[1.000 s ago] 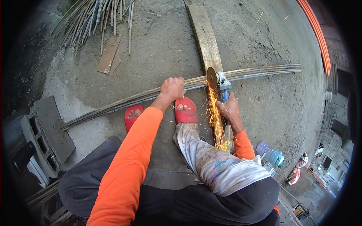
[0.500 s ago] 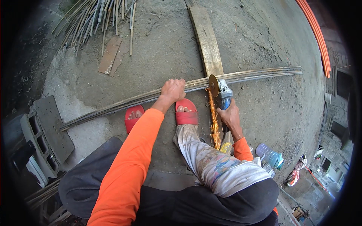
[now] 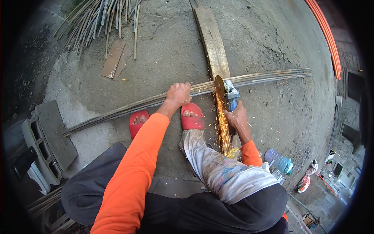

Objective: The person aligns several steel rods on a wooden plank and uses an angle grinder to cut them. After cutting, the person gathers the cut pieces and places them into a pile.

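Observation:
A bundle of several long steel bars [image 3: 269, 76] lies crosswise over a wooden plank [image 3: 212, 37]. My left hand [image 3: 179, 94] is closed around the bundle, left of the plank. In my right hand [image 3: 236, 119] is a blue and grey angle grinder [image 3: 232, 96], gripped by its body. Its cutting disc [image 3: 219, 86] stands upright against the bars beside the plank's near end. A stream of orange sparks [image 3: 222, 130] shoots down from the disc toward me. My red slippers [image 3: 193, 121] are close to the bars, the right one just below my left hand.
More loose bars [image 3: 103, 19] lie piled at the far left, with brown board pieces [image 3: 115, 58] near them. A hollow concrete block [image 3: 46, 142] stands at the left. To the right are a plastic water bottle [image 3: 278, 160] and orange pipes [image 3: 327, 37].
The disc has moved slightly left and toward me, deeper across the bars. The spark stream is thicker, with sparks scattered wider. My left hand keeps its place on the bars.

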{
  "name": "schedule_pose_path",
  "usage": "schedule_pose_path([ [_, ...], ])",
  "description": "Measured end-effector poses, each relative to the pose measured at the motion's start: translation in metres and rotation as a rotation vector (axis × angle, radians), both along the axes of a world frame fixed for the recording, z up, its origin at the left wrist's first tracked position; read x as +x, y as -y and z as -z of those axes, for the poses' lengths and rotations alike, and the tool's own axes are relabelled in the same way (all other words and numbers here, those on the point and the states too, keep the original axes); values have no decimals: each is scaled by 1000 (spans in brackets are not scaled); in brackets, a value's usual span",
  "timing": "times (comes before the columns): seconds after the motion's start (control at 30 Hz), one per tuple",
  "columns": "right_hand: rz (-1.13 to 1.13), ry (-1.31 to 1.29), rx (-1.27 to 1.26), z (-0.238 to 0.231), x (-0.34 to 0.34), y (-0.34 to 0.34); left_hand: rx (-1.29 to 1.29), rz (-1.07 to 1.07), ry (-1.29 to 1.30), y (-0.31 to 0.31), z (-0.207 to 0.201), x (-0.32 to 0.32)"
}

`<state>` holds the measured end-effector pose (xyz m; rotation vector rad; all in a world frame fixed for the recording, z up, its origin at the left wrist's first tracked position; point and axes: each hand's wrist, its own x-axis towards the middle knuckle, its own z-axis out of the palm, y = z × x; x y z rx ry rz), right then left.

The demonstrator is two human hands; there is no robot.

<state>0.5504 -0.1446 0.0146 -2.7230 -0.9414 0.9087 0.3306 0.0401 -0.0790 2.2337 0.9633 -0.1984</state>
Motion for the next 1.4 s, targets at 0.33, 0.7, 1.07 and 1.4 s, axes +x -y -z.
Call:
schedule_pose_path([
  [0.33,-3,21,-4,-7,-8,9,19,-12,11,1,1,0],
  [0.7,-25,20,13,1,2,-15,-3,-26,8,0,2,2],
  [1.07,-20,22,10,-2,-6,21,15,-16,24,2,5,0],
  [1.4,-31,18,35,-2,1,-22,5,-1,6,0,0,0],
])
